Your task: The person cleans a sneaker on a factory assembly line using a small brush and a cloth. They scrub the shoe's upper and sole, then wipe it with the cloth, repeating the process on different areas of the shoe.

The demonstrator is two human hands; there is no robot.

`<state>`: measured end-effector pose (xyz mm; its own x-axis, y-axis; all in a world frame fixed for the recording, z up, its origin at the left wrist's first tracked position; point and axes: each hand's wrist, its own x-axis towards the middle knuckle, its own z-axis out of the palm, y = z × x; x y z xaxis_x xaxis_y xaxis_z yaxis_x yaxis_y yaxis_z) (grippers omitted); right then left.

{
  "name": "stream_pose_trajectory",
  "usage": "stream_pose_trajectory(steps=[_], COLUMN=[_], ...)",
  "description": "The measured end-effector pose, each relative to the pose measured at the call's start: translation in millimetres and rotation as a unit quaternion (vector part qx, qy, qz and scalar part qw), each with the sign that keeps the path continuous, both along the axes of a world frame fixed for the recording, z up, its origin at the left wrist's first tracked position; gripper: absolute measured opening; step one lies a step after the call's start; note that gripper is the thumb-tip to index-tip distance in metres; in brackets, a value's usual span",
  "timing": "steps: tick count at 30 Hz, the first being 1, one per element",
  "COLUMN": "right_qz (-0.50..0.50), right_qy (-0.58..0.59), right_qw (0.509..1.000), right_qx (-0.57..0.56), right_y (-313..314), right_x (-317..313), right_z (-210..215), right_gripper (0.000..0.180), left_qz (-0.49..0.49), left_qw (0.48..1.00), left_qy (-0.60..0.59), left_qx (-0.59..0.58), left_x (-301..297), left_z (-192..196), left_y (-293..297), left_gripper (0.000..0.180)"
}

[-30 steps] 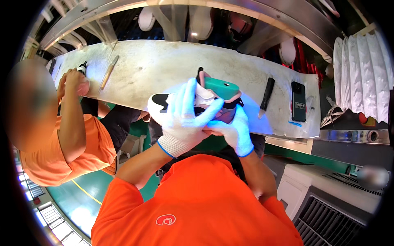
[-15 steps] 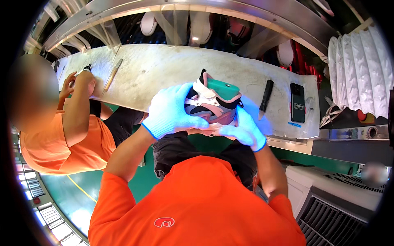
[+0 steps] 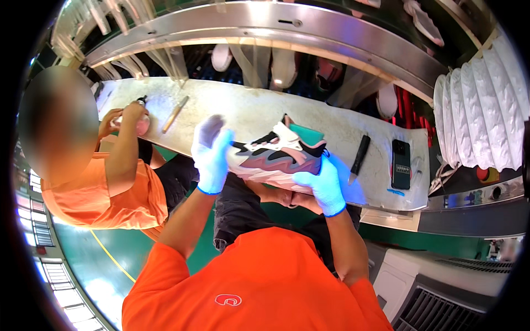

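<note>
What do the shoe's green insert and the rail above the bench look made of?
Green insert: probably plastic, judging by its smooth, even-coloured surface, though foam is possible. Rail: likely bare metal, given its grey sheen and bright reflections.

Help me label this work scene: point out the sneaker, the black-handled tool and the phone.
Sneaker (image 3: pixel 279 160), head view: on the middle of its side.
Black-handled tool (image 3: pixel 361 155), head view: on its handle.
Phone (image 3: pixel 401 163), head view: on the middle of its dark face.
</note>
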<state>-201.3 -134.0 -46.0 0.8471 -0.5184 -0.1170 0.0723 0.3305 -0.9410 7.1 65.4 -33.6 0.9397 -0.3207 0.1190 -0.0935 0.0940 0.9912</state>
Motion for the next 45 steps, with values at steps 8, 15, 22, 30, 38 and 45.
stream_pose_trajectory(steps=[8,15,22,30,38,45], right_qz=[0.052,-0.027,-0.028,0.042,0.040,0.029], right_qy=[-0.008,-0.149,-0.161,-0.099,-0.121,-0.122], right_qw=[0.954,0.813,0.818,0.884,0.879,0.882], right_qx=[-0.295,-0.562,-0.552,-0.454,-0.460,-0.454], right_y=[1.1,2.1,0.8,9.1,7.5,-10.2], right_x=[-8.3,-33.2,-35.1,-52.2,-46.8,-28.4], right_z=[-30.2,-65.1,-75.6,-51.9,-40.7,-69.6], right_gripper=[0.089,0.046,0.049,0.058,0.058,0.064], left_qz=[-0.127,-0.268,-0.321,-0.321,-0.363,-0.281], left_qw=[0.947,0.960,0.940,0.909,0.916,0.957], left_qy=[0.212,0.082,-0.031,-0.249,-0.132,-0.011], left_qx=[-0.205,0.006,0.108,0.100,0.112,0.071], left_x=[-9.4,-28.1,-23.1,-8.4,-4.4,-8.9], left_z=[0.2,56.9,76.5,64.7,74.9,60.3], left_y=[32.7,66.3,66.1,56.5,56.2,46.6], left_gripper=[0.074,0.119,0.091,0.068,0.066,0.055])
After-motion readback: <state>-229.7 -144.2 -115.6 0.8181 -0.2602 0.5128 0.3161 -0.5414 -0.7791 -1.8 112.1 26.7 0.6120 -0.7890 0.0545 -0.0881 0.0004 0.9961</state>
